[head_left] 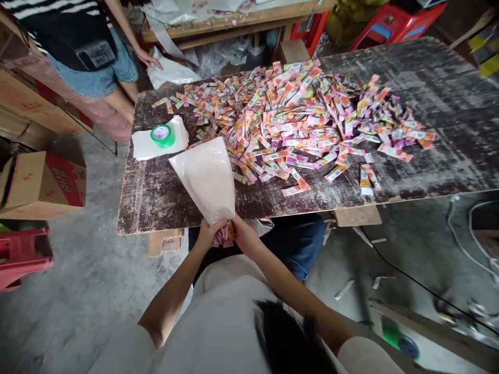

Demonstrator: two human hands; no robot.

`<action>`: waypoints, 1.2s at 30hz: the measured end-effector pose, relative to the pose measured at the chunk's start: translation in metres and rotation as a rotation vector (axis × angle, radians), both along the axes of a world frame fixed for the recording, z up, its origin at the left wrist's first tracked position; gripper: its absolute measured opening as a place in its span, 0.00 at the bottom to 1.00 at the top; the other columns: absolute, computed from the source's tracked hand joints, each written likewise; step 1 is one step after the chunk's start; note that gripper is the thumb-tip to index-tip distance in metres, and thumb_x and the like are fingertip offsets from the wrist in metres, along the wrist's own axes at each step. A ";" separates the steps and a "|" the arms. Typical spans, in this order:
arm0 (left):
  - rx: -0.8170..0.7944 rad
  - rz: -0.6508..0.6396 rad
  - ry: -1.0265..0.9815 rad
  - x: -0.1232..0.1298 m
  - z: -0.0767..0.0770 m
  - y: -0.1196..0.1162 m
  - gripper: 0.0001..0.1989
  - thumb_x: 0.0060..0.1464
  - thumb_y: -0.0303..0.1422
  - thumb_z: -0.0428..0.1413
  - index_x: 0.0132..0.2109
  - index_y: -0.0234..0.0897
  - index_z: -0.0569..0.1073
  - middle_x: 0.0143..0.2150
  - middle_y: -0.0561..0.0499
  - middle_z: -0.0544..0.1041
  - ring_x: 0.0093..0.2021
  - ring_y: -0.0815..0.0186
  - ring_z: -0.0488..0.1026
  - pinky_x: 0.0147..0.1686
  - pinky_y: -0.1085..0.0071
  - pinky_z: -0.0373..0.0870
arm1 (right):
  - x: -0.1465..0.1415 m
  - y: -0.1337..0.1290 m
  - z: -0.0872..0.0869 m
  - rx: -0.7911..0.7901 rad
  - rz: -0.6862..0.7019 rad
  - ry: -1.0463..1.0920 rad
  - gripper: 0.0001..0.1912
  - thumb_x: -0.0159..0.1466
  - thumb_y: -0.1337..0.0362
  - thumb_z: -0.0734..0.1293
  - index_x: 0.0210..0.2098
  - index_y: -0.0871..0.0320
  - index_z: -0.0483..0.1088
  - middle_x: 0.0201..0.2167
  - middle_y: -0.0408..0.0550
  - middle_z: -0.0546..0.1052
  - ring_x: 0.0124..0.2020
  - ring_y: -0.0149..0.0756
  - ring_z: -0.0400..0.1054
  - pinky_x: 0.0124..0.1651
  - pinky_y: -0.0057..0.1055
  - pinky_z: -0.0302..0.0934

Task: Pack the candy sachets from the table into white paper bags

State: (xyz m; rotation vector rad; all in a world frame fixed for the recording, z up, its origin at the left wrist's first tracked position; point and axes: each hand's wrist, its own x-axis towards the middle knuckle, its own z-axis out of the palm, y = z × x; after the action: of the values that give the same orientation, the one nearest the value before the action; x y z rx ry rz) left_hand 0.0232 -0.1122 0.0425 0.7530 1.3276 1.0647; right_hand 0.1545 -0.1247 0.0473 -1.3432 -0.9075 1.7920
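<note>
A white, glossy plastic bag [208, 179] fans out over the table's front edge, its narrow end in my lap. My left hand [210, 232] is closed on the left side of that narrow end. On the other side my right hand [242, 236] closes round it, the fingers mostly hidden. Between the hands shows a bunch of small printed sachets [223, 236]; whether they are inside the bag I cannot tell. Beyond the bag spreads a big heap of pink, orange and purple sachets [288, 122] on the dark, worn table [156, 202].
A green tape roll [162, 136] lies on a stack of white sheets [144, 145] at the table's left. Behind stands another person [86, 47], one hand on a white bag [171, 71]. Cardboard boxes [39, 182] and a red stool [25, 254] stand left.
</note>
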 end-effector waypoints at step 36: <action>0.072 -0.611 0.733 -0.061 0.011 -0.099 0.19 0.59 0.42 0.48 0.26 0.37 0.71 0.24 0.52 0.70 0.28 0.67 0.66 0.30 0.72 0.61 | 0.085 -0.071 -0.019 0.208 0.351 -0.494 0.16 0.64 0.56 0.62 0.30 0.57 0.78 0.33 0.48 0.76 0.34 0.36 0.70 0.38 0.30 0.61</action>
State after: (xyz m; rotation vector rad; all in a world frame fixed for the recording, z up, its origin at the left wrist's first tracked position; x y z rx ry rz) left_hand -0.0380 -0.2110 0.0533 1.5774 1.4999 0.3393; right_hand 0.2396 -0.1956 0.0279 -1.5918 -1.6345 1.5699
